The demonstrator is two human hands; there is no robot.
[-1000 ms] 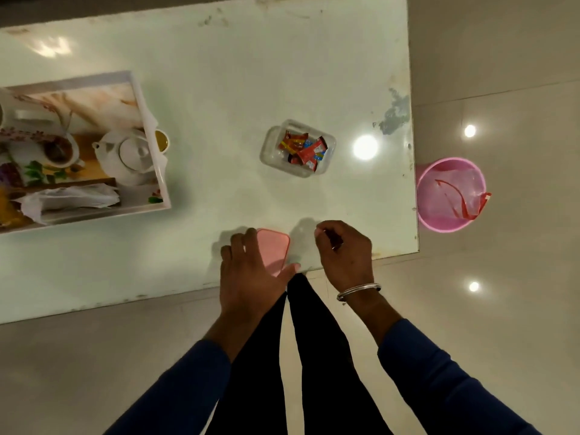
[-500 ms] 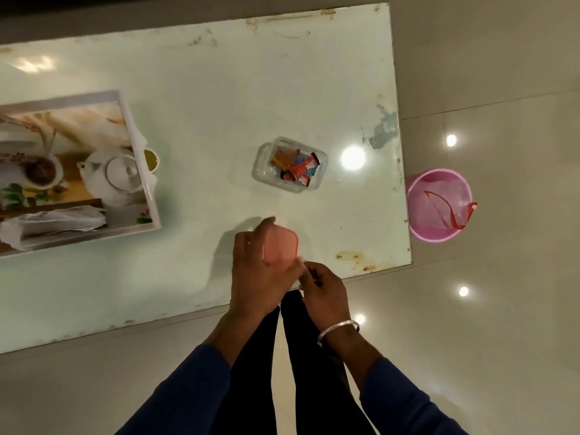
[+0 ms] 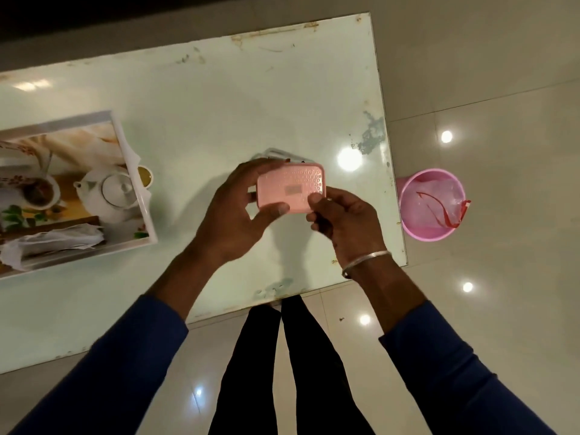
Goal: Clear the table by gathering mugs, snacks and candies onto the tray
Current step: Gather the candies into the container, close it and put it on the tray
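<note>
Head view: at frame centre, the left hand (image 3: 238, 211) and right hand (image 3: 342, 215) both grip a pink rectangular textured plastic lid (image 3: 290, 191), above a clear plastic box (image 3: 273, 153) on the pale glossy table (image 3: 219, 105).

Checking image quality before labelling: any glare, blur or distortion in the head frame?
Head view: round lamp glare on the glossy table near its right edge and on the floor tiles; dim, warm light; wide-angle bending at the table edges; left hand slightly motion-blurred; pink lid sharp enough to show its dimples; it hides most of the clear container.
</note>
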